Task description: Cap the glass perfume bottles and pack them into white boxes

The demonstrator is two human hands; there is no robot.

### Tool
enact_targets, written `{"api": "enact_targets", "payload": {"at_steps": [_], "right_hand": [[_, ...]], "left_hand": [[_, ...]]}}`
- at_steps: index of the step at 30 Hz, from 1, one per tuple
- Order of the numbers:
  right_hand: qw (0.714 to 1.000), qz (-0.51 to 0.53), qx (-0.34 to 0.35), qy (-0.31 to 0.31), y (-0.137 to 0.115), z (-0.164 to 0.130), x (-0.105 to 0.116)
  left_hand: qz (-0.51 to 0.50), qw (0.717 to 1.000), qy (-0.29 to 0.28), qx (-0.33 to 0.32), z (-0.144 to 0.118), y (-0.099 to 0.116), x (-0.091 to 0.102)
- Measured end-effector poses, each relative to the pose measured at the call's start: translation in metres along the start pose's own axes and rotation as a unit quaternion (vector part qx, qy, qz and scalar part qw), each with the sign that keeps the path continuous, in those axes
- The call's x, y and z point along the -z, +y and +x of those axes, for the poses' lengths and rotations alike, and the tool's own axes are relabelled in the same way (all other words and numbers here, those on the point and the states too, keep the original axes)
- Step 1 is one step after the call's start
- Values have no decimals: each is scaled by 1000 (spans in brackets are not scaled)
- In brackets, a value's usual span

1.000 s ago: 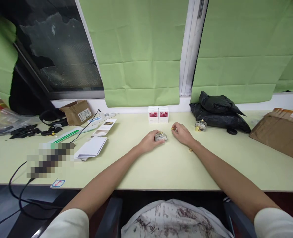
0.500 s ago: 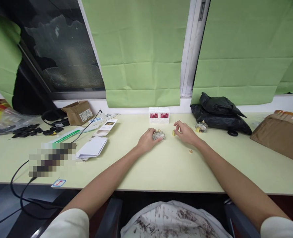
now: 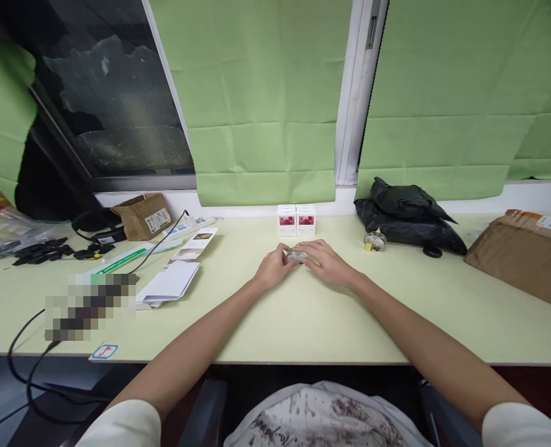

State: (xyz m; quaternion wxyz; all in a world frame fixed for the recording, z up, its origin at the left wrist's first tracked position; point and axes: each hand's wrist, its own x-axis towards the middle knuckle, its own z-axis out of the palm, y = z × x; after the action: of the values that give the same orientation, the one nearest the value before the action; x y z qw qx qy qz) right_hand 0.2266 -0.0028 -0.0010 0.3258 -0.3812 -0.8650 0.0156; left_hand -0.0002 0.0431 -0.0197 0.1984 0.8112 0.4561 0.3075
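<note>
A small round glass perfume bottle (image 3: 297, 256) lies low over the table between my two hands. My left hand (image 3: 273, 267) is closed around its left side, thumb in front. From the right, my right hand (image 3: 324, 264) curves over the bottle's top and right side, fingers bent against it. The bottle's gold neck is hidden under those fingers, and the small gold cap is out of sight. A second perfume bottle (image 3: 376, 239) with a gold cap (image 3: 368, 246) by it stands farther right, apart from both hands.
White boxes with pink pictures (image 3: 296, 221) stand behind my hands. To the right are black plastic bags (image 3: 408, 214), a black round piece (image 3: 432, 251) and a cardboard box (image 3: 527, 257). Folded white card (image 3: 170, 282), cables and a small open carton (image 3: 142, 216) lie left.
My right hand has moved left from beside the gold cap onto the bottle. The cap and the small gold ring no longer show. My left hand keeps its hold.
</note>
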Motion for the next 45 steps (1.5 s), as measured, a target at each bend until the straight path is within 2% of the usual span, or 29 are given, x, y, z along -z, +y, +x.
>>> {"api": "enact_targets", "payload": {"at_steps": [4,14,24,33,41,45], "right_hand": [[1000,-6,-8,2,10,1,-2],[998,-52,-10,-26,43,4,13],[987,-146,-62,-36,64,4,17],[956,-267,-122,13,90,-14,31],[915,-345,-186,92,110,-37,45],[906,-362,-200,94,119,-46,52]], "left_hand": [[-17,1000,-9,-17,1,-1,-2],[-22,999,-11,-25,3,-3,-2],[-5,1000,-17,-21,3,-5,-1],[1,999,-27,-20,1,-1,4],[10,999,-28,-31,1,-3,3],[9,999,-29,-38,1,-5,2]]}}
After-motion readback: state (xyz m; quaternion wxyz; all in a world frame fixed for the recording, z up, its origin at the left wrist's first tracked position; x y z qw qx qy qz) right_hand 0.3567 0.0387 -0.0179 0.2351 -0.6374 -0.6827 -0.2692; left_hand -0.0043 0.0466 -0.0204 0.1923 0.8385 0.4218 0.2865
